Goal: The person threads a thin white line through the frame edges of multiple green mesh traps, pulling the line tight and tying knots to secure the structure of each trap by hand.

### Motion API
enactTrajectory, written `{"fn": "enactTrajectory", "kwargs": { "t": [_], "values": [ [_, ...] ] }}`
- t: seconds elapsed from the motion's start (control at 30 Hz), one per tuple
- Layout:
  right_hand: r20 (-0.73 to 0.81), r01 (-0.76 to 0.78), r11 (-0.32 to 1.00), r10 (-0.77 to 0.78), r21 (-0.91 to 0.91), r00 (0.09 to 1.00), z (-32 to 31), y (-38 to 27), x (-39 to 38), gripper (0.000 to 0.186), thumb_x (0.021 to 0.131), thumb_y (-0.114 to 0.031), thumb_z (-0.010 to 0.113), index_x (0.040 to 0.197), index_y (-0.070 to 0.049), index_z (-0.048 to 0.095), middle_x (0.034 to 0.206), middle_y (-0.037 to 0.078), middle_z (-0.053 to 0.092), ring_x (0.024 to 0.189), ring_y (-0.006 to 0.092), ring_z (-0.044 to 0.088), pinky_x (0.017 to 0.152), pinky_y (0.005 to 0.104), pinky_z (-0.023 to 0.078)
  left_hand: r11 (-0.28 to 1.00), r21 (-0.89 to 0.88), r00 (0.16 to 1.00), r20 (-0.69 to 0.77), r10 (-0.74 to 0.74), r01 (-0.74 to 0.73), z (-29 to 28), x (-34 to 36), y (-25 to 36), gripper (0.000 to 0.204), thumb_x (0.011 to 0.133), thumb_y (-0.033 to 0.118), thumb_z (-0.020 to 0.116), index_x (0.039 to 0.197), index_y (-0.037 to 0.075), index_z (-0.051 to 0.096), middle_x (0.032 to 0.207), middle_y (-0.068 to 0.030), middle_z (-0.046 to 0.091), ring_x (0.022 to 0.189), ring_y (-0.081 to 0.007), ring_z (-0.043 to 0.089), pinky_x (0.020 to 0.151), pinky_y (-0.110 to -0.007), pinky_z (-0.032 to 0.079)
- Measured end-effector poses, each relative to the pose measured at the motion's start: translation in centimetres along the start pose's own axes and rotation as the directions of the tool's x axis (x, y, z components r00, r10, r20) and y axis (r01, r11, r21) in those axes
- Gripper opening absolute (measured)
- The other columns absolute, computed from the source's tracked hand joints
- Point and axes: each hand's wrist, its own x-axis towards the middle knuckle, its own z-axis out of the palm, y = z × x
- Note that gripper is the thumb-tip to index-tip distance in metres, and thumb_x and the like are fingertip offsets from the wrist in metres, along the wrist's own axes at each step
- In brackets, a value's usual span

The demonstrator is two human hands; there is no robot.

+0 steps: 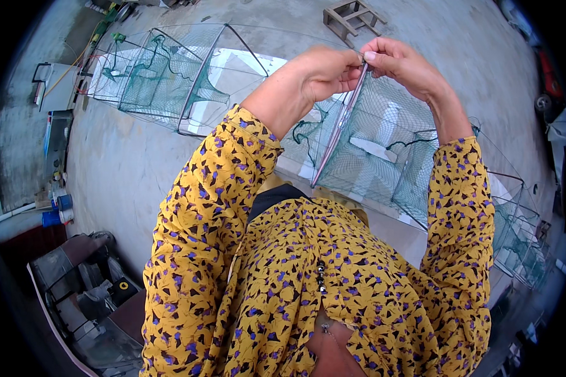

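A long green mesh fish trap [383, 138] with thin rod frames stretches across in front of me from far left to right. My left hand [327, 72] and my right hand [405, 66] meet at the top end of one upright rod frame [339, 129] in its middle. Both hands are closed in a pinch there, thumbs and forefingers pressed close together on the frame's edge and netting. Whatever small piece lies between the fingertips is too small to make out. Dark green cord [160, 53] hangs inside the mesh on the left.
White boards [267, 63] lie under the trap. A small wooden stool [352, 19] stands beyond my hands on the concrete floor [119, 182]. At lower left is a cart-like vehicle [88, 301], with blue containers [53, 217] above it. A red wheeled machine [547, 81] sits at far right.
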Motion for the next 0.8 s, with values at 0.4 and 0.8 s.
{"fn": "enactTrajectory", "kwargs": {
  "t": [0.4, 0.8],
  "values": [
    [-0.089, -0.044, 0.99, 0.032, -0.136, 0.996, -1.5, -1.6, -2.5, 0.02, 0.084, -0.02, 0.055, 0.096, -0.003, 0.053, 0.085, -0.001, 0.052, 0.078, 0.0076, 0.047, 0.071, 0.0221, 0.04, 0.996, 0.083, 0.998, 0.049, -0.035, 0.031, 2.4, 1.5, 0.9, 0.013, 0.084, 0.004, 0.053, 0.092, -0.005, 0.054, 0.087, -0.0075, 0.056, 0.079, -0.0145, 0.056, 0.076, -0.026, 0.05],
    [-0.44, -0.163, 0.92, -0.011, -0.357, 0.898, -2.3, -1.0, -4.4, 0.018, 0.077, -0.015, 0.057, 0.087, 0.0, 0.057, 0.078, 0.007, 0.06, 0.072, 0.0139, 0.056, 0.068, 0.0268, 0.046, 0.971, -0.1, 0.967, 0.157, -0.2, 0.217, 3.4, 5.2, 0.4, 0.008, 0.084, 0.004, 0.05, 0.088, -0.002, 0.053, 0.087, -0.0079, 0.055, 0.083, -0.0161, 0.056, 0.082, -0.029, 0.049]
  ]
}}
